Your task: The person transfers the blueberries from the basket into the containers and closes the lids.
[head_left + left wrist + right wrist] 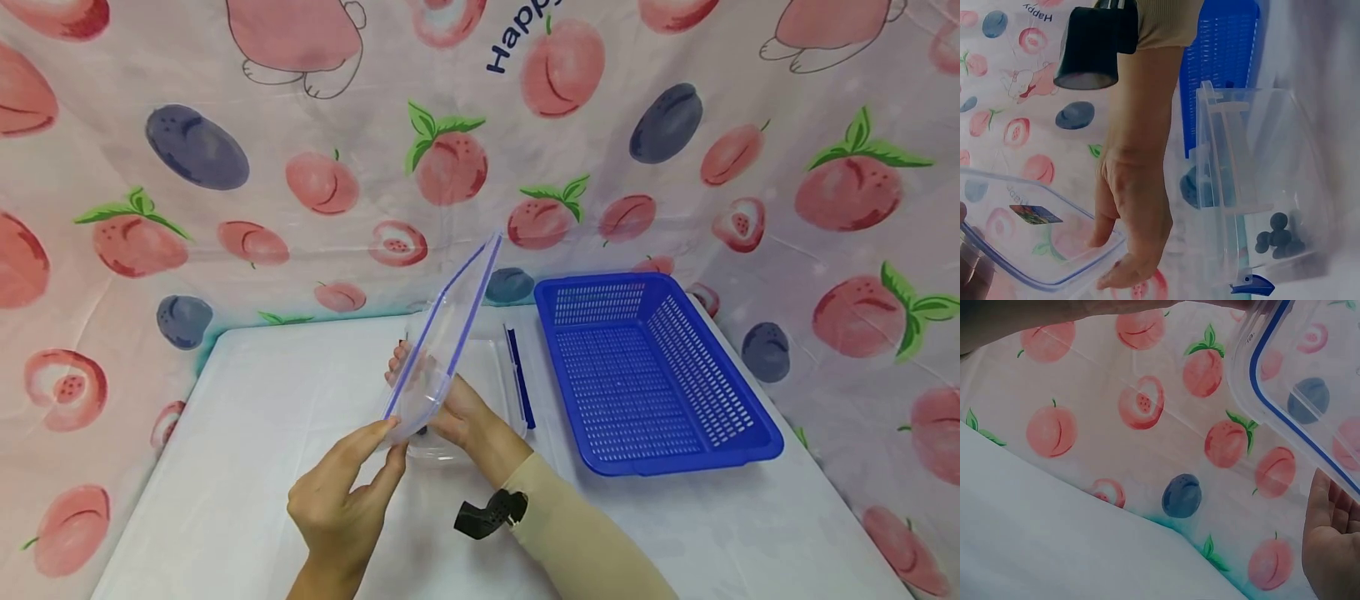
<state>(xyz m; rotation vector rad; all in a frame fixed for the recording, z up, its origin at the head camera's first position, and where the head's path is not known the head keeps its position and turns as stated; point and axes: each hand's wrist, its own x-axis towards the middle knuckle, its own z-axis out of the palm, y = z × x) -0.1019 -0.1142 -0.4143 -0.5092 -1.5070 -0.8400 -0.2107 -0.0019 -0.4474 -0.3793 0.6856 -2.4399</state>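
My left hand (341,492) pinches the near corner of a clear plastic lid (457,333) with a blue seal, which stands tilted up over the table. Beyond the lid, partly seen through it, my right hand (461,412) has its fingers loosely bent near the lid's edge. Whether they touch it is unclear. In the right wrist view, the right hand's fingers (1325,500) show beside the lid's rim. Underneath is a clear plastic box (491,358) with dark blue latches (1252,285). Several small dark round pieces (1280,237) lie inside the box. A coloured sticker (1036,214) shows at the lid.
A blue plastic basket (622,383) with slotted walls stands right of the box. White cloth covers the table (255,433). A fruit-print curtain (352,242) hangs behind and around it. A black camera mount (491,512) sits on the right wrist.
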